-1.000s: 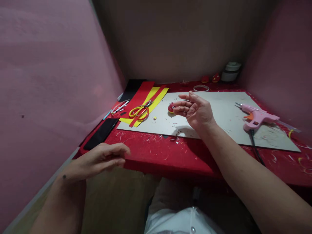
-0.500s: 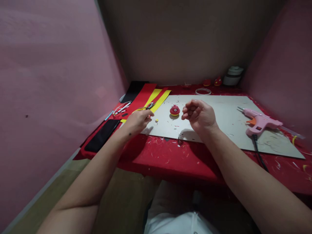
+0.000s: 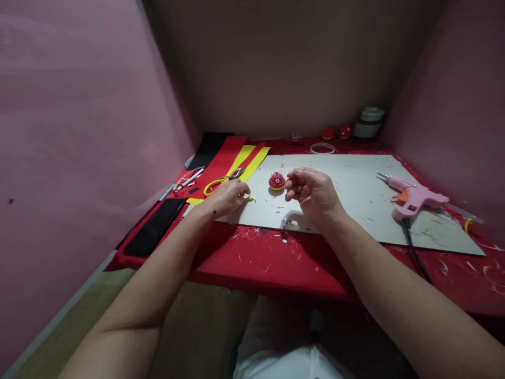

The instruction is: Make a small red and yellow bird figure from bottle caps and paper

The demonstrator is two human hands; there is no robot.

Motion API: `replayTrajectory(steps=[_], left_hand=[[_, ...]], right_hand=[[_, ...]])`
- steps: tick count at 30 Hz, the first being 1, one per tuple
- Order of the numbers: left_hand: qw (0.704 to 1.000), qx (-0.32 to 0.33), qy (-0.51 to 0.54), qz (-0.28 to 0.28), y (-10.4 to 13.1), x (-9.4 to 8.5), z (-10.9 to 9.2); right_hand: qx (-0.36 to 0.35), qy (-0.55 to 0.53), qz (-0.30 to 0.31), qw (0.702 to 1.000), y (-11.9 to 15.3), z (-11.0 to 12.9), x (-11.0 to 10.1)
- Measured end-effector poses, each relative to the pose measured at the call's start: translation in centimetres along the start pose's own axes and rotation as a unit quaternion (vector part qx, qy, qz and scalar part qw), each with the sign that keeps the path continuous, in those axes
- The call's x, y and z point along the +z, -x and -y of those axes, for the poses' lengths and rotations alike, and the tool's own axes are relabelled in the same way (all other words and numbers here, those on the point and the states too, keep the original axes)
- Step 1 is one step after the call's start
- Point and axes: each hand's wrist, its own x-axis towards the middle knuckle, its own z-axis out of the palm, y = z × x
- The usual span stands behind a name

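Note:
A small red bird figure [image 3: 276,181] with a yellow base and an eye stands upright on the white board [image 3: 366,184]. My right hand [image 3: 313,193] hovers just right of it, fingers loosely curled and apart, holding nothing I can see. Over the board's left part, my left hand [image 3: 231,195] reaches down with its fingers partly bent. Its fingertips are beside a tiny yellow piece [image 3: 251,199]; I cannot tell whether they touch it. Yellow-handled scissors [image 3: 215,184] lie just behind this hand, partly covered by it.
Red [image 3: 223,160], yellow [image 3: 258,160] and black sheets [image 3: 211,150] lie left. A black phone [image 3: 153,226] and pens [image 3: 189,179] are nearby. On the right rests a pink glue gun [image 3: 418,196] with its cord. Behind stand a tape ring [image 3: 322,148], red figures [image 3: 345,131] and a container [image 3: 369,122].
My left hand has moved closer to the tiny yellow piece, which is now partly hidden by the fingers. My right hand has come nearer the bird figure. The view has shifted slightly.

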Motion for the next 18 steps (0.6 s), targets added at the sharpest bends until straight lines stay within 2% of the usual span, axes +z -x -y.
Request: replayTrajectory(steps=[9, 12, 14, 16, 18], left_hand=[[1.0, 0.001, 0.02, -0.009, 0.0, 1.3, 0.0], [1.0, 0.003, 0.027, -0.015, 0.2, 1.2, -0.2], [0.999, 0.004, 0.049, -0.023, 0.6, 0.7, -0.7], [0.995, 0.012, 0.088, -0.035, 1.0, 0.0, -1.4], [0.989, 0.027, 0.134, -0.047, 1.4, -0.6, -2.2]], right_hand=[[0.012, 0.032, 0.017, 0.999, 0.1, -0.7, -0.2], [0.014, 0.06, 0.033, 0.998, 0.0, -1.1, -0.3], [0.006, 0.117, 0.05, 0.992, 0.1, -1.6, -0.1], [-0.038, 0.22, 0.069, 0.972, 0.4, -2.1, 0.1], [-0.115, 0.348, 0.082, 0.927, 0.7, -2.7, 0.3]])
